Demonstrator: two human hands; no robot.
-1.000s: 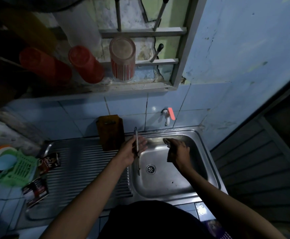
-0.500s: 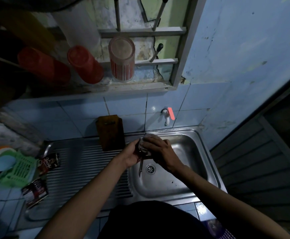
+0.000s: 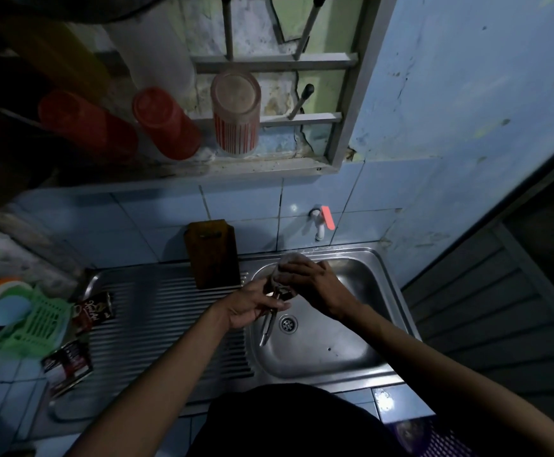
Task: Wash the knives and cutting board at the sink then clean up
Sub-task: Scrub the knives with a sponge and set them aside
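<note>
Over the steel sink [image 3: 391, 324], my left hand [image 3: 255, 305] grips a knife [image 3: 267, 328] whose lower end points down toward the drain [image 3: 288, 323]. My right hand [image 3: 311, 285] holds a sponge [image 3: 290, 260] pressed around the knife's upper part, so that part is hidden. A brown wooden cutting board [image 3: 213, 253] leans upright against the tiled wall at the back of the drainboard, left of the basin.
A white tap with a red lever [image 3: 323, 221] sticks out of the wall above the basin. The ribbed drainboard [image 3: 156, 321] carries dark sachets [image 3: 94, 313] at its left. A green basket [image 3: 38, 321] sits further left. Red cups [image 3: 166, 123] and a striped glass [image 3: 236, 113] stand on the ledge.
My right hand came from the basin's right over to the knife and wrapped the sponge around its upper part. The left hand kept hold of the knife and tilted it slightly.
</note>
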